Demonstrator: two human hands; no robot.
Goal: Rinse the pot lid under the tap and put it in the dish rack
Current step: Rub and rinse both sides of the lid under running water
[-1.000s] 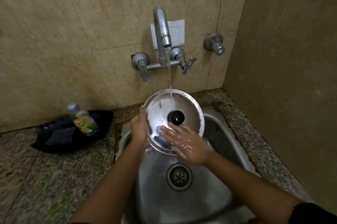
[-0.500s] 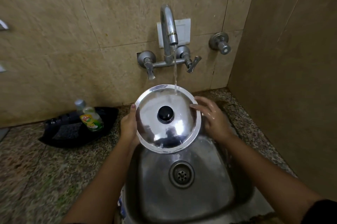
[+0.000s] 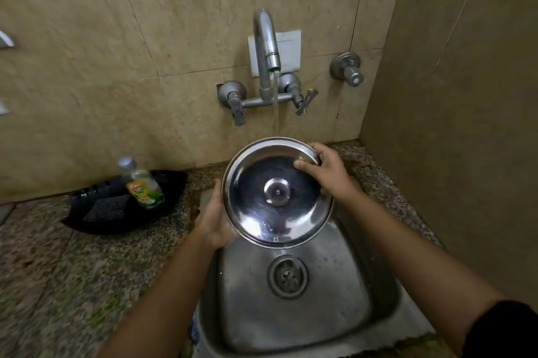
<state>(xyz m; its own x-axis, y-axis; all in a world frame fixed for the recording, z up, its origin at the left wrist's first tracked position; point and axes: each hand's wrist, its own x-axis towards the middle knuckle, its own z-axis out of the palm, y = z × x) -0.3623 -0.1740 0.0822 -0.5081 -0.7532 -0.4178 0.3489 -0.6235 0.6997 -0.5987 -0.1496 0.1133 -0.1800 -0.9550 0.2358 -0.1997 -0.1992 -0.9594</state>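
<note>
A round steel pot lid (image 3: 262, 221) is held over the sink, its hollow underside facing me with a metal boss at the centre. My left hand (image 3: 212, 221) grips its left rim from beneath. My right hand (image 3: 326, 171) pinches the upper right rim. The tap (image 3: 266, 49) on the back wall runs, and its stream falls to the lid's far edge. No dish rack is in view.
A steel sink (image 3: 334, 314) with a round drain (image 3: 287, 276) lies below the lid. On the granite counter (image 3: 58, 276) at left, a black tray (image 3: 87, 223) holds a dish soap bottle (image 3: 144, 187) and a dark scrub pad (image 3: 107, 207). A wall stands close on the right.
The lid has been turned over: its black-knobbed top faced me before, now its underside does. My right hand went from rubbing the lid's face to gripping its right rim.
</note>
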